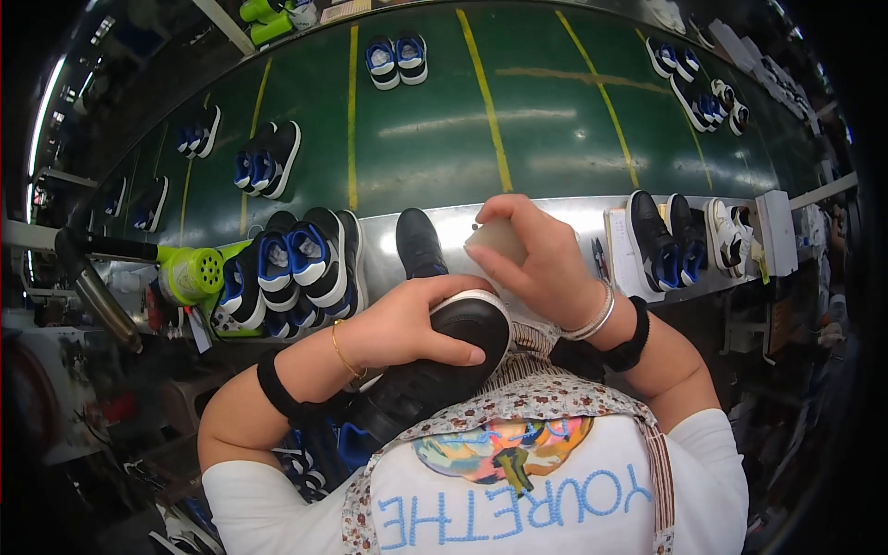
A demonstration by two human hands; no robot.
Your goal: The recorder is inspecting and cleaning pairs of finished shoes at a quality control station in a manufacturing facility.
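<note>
My left hand (402, 324) is wrapped round a black sneaker (416, 396) with a white sole and blue lining, thumb on its upper. The sneaker lies against my apron, toe pointing away to the right. My right hand (546, 264) pinches a small beige block (500, 241), apparently an eraser-like piece, just beyond the toe and apart from it. Another black shoe (419, 240) stands on the metal ledge (462, 222) beyond my left hand, its heel end hidden behind that hand.
A green conveyor belt (421, 139) with yellow lines carries several shoe pairs. Black-and-blue sneakers (319, 254) crowd the left ledge beside a bright green hot-air gun (191, 276). On the right are black shoes (654, 242), white shoes (724, 239), pens (600, 259) and paper (625, 264).
</note>
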